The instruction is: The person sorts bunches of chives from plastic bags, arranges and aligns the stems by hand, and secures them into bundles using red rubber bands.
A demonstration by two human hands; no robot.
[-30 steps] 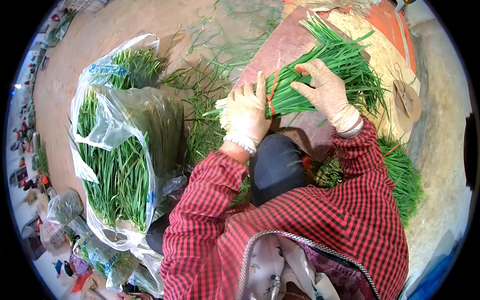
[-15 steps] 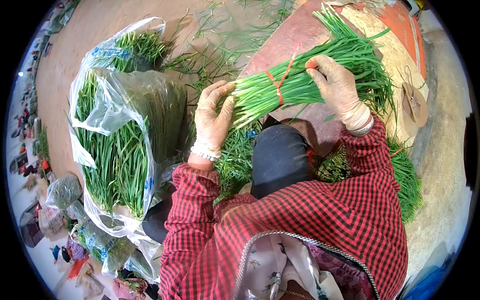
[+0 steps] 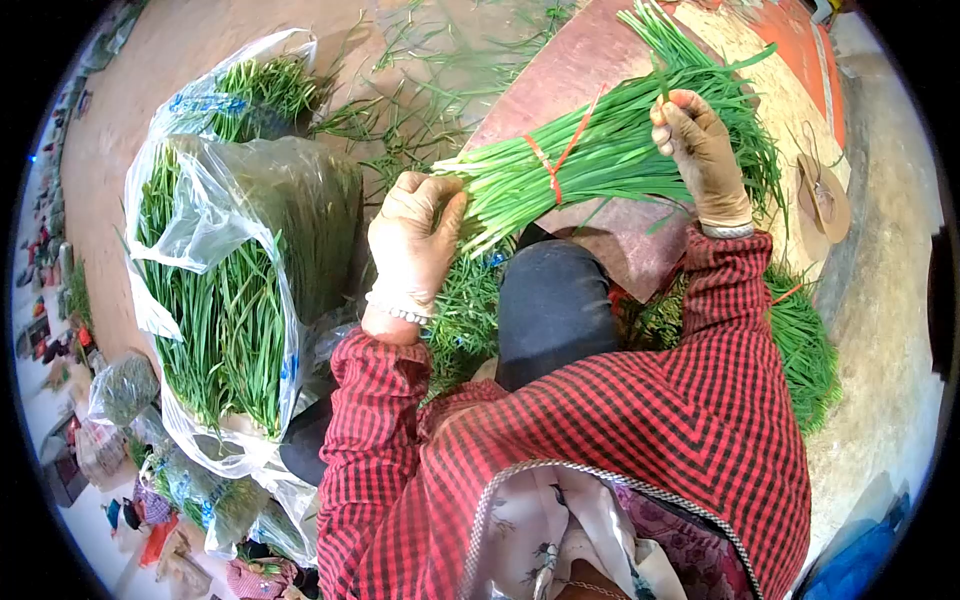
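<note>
A bundle of garlic chives point(image 3: 600, 165), tied with a red band point(image 3: 552, 168), lies across the reddish board in front of me, pale stalk ends to the left and green tips to the right. My left hand point(image 3: 415, 235), in a thin glove, is closed at the pale ends, fingers curled against the stalks. Above the leafy part is my right hand point(image 3: 703, 155), also gloved, its fingertips pinched on a thin green chive leaf point(image 3: 660, 80). The palm side of the right hand faces me.
To the left stands a clear plastic bag point(image 3: 290, 190) packed with chives. Loose leaves point(image 3: 430, 90) litter the floor beyond. Another tied bunch point(image 3: 800, 350) lies by my right side. A flat tan object with string point(image 3: 825, 200) rests at the right. My knee point(image 3: 555, 310) is below the bundle.
My right hand has lifted off the bundle and moved right and turned, now pinching a leaf. My left hand stays at the stalk ends, its fingers curled more.
</note>
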